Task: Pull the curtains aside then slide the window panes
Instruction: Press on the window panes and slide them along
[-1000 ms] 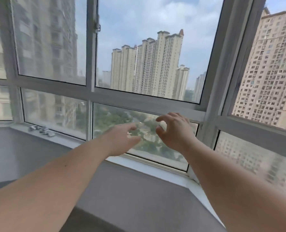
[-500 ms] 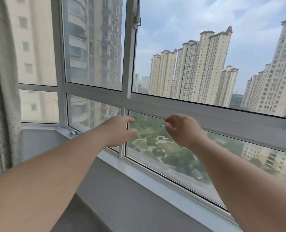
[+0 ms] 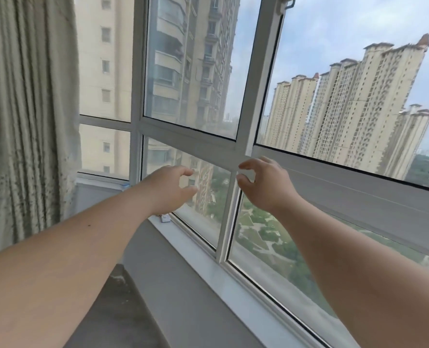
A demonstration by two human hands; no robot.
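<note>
Both bare forearms reach out from the bottom corners toward the middle of the window. The left hand (image 3: 169, 188) is raised before the lower left pane (image 3: 203, 197), thumb and forefinger curved apart, loosely spread and holding nothing. The right hand (image 3: 263, 183), just beside it at 3 o'clock, has the same half-curled, empty shape, its fingertips (image 3: 243, 167) near the crossing of the white mullion (image 3: 252, 96) and the horizontal rail (image 3: 190, 141); I cannot tell whether they touch the frame.

The curtain (image 3: 27, 116) hangs gathered at 9 o'clock, well apart from both hands, its long folds running from 12 down to 6 and leaving the glass uncovered. The mullion runs upright with a lean toward 1 o'clock, and the rail slants from 10 toward 4. A latch (image 3: 287, 2) sits at 12 to 1 o'clock on the frame's top edge. A small white object (image 3: 165, 218) lies on the sill (image 3: 208, 267) under the left wrist. Tall apartment towers (image 3: 353, 106) stand outside.
</note>
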